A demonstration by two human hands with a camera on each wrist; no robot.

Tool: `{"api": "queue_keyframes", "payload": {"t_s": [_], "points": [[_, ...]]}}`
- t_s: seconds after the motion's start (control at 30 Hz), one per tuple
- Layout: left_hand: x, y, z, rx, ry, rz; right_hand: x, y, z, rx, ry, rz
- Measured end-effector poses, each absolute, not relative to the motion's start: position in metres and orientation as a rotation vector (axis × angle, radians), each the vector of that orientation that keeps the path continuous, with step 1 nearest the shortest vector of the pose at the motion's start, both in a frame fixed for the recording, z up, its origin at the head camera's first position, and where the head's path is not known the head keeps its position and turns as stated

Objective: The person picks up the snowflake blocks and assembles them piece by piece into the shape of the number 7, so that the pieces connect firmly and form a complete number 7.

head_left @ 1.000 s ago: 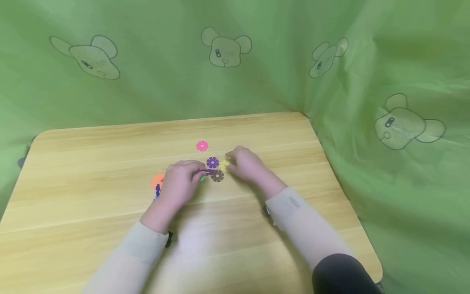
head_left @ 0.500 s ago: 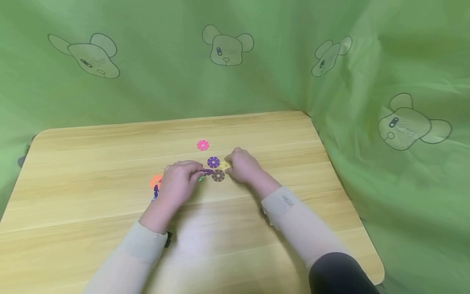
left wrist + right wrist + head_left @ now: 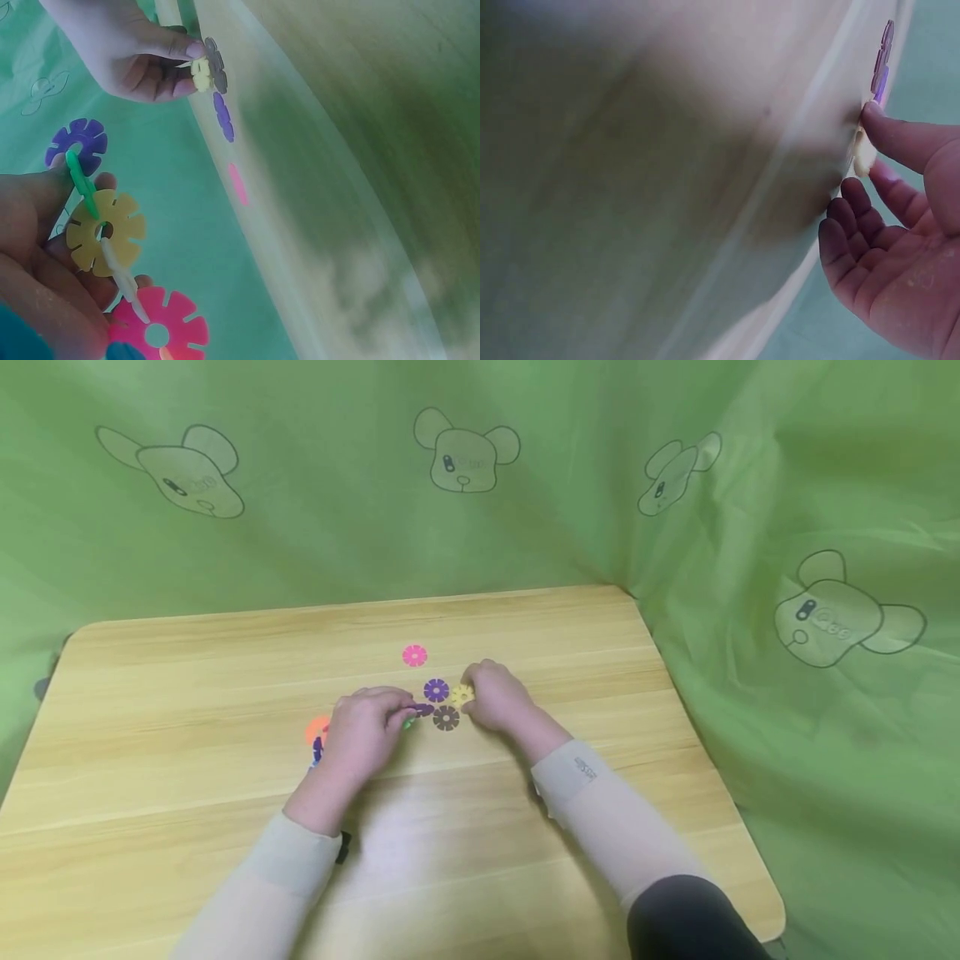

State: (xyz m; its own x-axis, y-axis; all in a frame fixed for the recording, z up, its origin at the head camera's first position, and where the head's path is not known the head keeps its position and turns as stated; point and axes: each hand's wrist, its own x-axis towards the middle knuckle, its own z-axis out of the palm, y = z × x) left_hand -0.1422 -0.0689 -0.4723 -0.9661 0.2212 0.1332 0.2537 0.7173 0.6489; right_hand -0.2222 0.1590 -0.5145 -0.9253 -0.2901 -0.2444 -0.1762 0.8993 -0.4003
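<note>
In the head view my left hand [image 3: 365, 733] pinches a purple interlocking disc [image 3: 423, 710] at the end of a chain of notched plastic discs. The left wrist view shows this chain running from the purple disc through a green disc [image 3: 81, 184], a yellow disc [image 3: 129, 225] and a white disc [image 3: 122, 277] to a pink disc [image 3: 187, 330]. Beyond the left hand an orange disc [image 3: 316, 730] peeks out, partly covered. My right hand [image 3: 498, 697] pinches a loose yellow disc [image 3: 461, 695] at the tabletop, thumb and finger at its edge.
Beside the right hand's yellow disc lie a loose purple disc [image 3: 437, 691] and a brown disc [image 3: 446, 718]. Farther back is a loose pink disc [image 3: 415, 656]. The wooden table [image 3: 187, 693] meets a green curtain [image 3: 322, 543] at the back and right.
My right thumb and finger have closed in on the loose yellow disc and now pinch it. The left hand keeps its hold on the chain, almost unmoved.
</note>
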Motion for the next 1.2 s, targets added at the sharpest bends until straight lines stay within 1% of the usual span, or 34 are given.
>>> {"api": "queue_keyframes", "payload": {"t_s": [0.23,0.43,0.77,0.9,1.2], "points": [[-0.141,-0.069,-0.473,-0.379,-2.850,-1.107,-0.219,0.161,-0.516,-0.251,2.780,-0.682],[-0.141,-0.068,-0.474,-0.375,-2.860,-1.109,-0.215,0.165,-0.515,-0.247,2.798,-0.831],[-0.142,-0.068,-0.475,-0.368,-2.853,-1.095,-0.202,0.165,-0.486,-0.141,2.610,-1.253],[-0.143,-0.069,-0.476,-0.358,-2.855,-1.090,-0.199,0.165,-0.475,-0.138,2.520,-1.396],[-0.143,-0.070,-0.474,-0.360,-2.855,-1.085,-0.193,0.165,-0.465,-0.144,2.357,-1.535]]}}
